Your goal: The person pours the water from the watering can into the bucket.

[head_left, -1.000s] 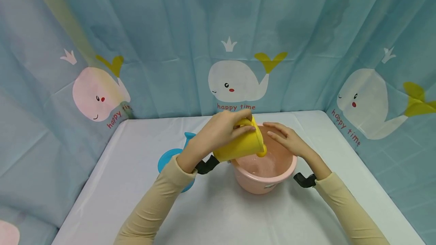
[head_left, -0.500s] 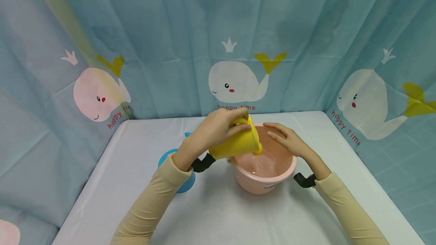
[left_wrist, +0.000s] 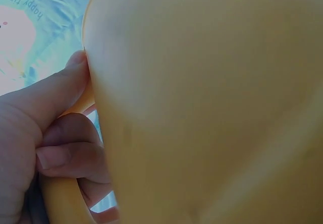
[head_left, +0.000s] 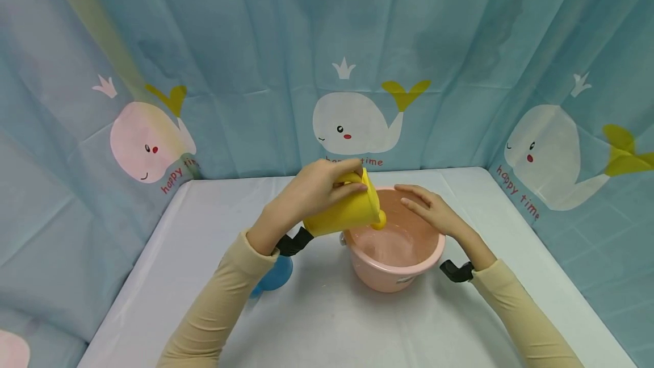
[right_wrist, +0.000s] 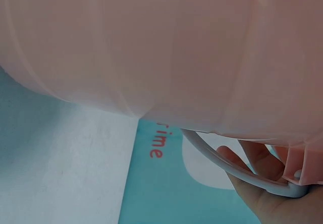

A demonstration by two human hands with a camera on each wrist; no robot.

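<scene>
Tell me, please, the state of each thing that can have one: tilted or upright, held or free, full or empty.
Yellow cup: tilted, mouth over the bucket, held by the left hand.
Pink bucket: upright on the table, open, wet inside; handle down.
Right hand: resting on the bucket's rim, fingers fairly straight.
Blue thing: on the table, mostly hidden behind the left arm.

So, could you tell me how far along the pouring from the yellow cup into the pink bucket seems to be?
Done: liquid already lies in the bottom of the round pink plastic bucket. In hand: the left hand grips the yellow plastic cup by its handle, tipped with its lip over the bucket's rim, while the right hand rests on the far rim. No stream shows. Left: setting the cup down, probably; whether it is empty cannot be seen.
</scene>
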